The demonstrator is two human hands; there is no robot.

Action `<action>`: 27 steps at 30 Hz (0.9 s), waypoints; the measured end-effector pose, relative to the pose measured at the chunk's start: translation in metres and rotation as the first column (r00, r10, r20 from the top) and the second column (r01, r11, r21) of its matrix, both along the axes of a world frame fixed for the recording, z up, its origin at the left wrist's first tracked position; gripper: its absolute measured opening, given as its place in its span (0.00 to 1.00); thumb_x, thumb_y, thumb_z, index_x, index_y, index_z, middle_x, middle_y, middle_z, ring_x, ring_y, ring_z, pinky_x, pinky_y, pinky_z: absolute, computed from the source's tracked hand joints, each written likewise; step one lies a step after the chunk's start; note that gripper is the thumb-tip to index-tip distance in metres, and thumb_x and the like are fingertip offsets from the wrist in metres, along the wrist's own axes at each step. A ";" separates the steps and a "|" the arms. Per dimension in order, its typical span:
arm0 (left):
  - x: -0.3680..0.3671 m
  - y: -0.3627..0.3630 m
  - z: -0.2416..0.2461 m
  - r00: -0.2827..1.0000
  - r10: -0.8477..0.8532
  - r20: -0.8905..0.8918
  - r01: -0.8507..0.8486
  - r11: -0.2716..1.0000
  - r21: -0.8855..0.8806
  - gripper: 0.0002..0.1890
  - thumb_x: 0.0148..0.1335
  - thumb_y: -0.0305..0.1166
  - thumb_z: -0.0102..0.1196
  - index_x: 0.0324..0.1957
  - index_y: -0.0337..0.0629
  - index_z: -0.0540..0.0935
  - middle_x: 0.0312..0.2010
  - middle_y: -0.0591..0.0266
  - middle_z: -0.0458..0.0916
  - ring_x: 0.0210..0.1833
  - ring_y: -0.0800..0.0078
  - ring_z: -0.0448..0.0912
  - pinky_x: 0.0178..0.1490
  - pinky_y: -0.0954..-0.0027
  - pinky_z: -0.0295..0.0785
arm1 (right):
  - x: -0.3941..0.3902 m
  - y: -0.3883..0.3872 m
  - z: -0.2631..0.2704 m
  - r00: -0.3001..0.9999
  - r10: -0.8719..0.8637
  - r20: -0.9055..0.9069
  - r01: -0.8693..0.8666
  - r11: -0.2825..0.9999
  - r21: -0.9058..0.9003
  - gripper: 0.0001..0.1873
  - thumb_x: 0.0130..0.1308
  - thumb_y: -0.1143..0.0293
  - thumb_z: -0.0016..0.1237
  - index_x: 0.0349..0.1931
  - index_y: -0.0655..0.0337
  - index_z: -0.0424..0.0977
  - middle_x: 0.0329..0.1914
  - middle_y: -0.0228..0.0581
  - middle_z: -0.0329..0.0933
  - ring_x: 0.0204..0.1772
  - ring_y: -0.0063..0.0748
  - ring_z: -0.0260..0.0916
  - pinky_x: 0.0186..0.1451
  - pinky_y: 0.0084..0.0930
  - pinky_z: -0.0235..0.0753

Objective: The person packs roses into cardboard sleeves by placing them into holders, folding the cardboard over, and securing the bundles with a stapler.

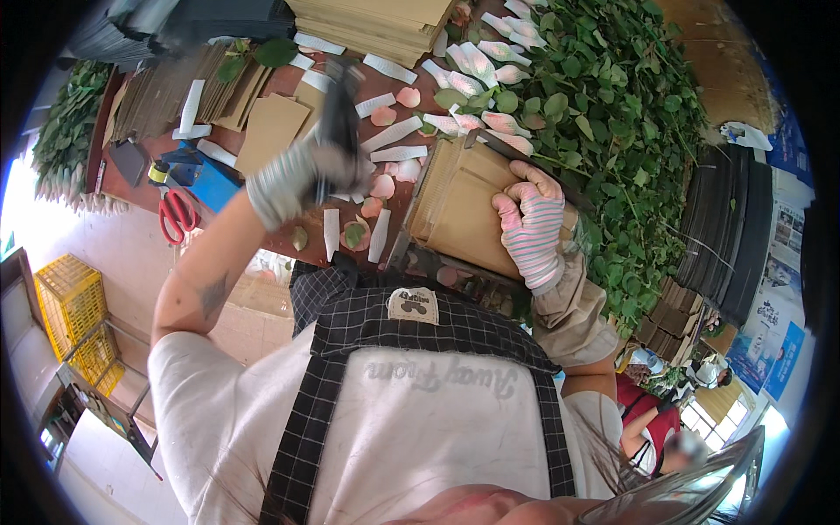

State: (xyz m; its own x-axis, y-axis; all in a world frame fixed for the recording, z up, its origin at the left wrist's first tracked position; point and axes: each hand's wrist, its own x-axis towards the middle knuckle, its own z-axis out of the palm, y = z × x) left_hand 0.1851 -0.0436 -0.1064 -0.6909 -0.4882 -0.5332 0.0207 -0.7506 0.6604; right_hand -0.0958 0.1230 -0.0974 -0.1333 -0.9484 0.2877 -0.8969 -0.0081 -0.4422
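My left hand [331, 172], in a striped knit glove, grips a black handheld tool [341, 125], blurred by motion; it looks like a stapler. My right hand [533, 220], in a pink-and-grey striped glove, presses curled fingers on a brown cardboard wrap [462, 203]. This wrap lies in a dark metal frame [397, 252] at the table's near edge, with leaves at its right end. What the wrap encloses is hidden. White foam net sleeves [390, 134] and pink petals [382, 186] are scattered between the hands. Rosebuds in netting [476, 62] lie beyond the frame.
Leafy rose stems [604, 111] are heaped at the right. Cardboard sheets [177, 85] are stacked at the back left, others [367, 23] at the back. Red-handled scissors [176, 213] lie by a blue holder [203, 170]. Dark sheets [722, 216] stand far right. Other people [646, 420] are at lower right.
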 end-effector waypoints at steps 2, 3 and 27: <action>0.013 0.036 0.008 0.922 -0.246 0.298 0.341 0.881 -0.327 0.27 0.51 0.25 0.58 0.56 0.45 0.70 0.41 0.57 0.78 0.46 0.66 0.77 0.55 0.63 0.70 | 0.002 0.000 -0.001 1.000 -0.020 0.010 0.020 1.000 -0.007 0.09 0.47 0.70 0.59 0.23 0.63 0.73 0.46 0.45 0.78 0.49 0.49 0.71 0.53 0.42 0.68; 0.017 0.049 0.007 0.828 -0.316 0.462 0.521 0.739 -0.427 0.33 0.48 0.23 0.59 0.60 0.47 0.68 0.43 0.57 0.78 0.49 0.66 0.76 0.59 0.64 0.68 | 0.001 -0.001 -0.003 0.999 -0.014 0.030 0.014 1.000 -0.006 0.09 0.47 0.70 0.60 0.23 0.63 0.73 0.46 0.45 0.78 0.49 0.48 0.71 0.53 0.42 0.68; 0.001 0.050 0.048 0.406 -0.464 0.787 0.912 0.156 -0.379 0.46 0.48 0.32 0.65 0.69 0.46 0.55 0.52 0.41 0.72 0.55 0.47 0.72 0.58 0.57 0.69 | -0.002 -0.002 -0.002 0.999 0.018 0.032 -0.018 1.000 -0.017 0.11 0.46 0.69 0.61 0.25 0.62 0.72 0.45 0.45 0.79 0.46 0.49 0.72 0.51 0.42 0.69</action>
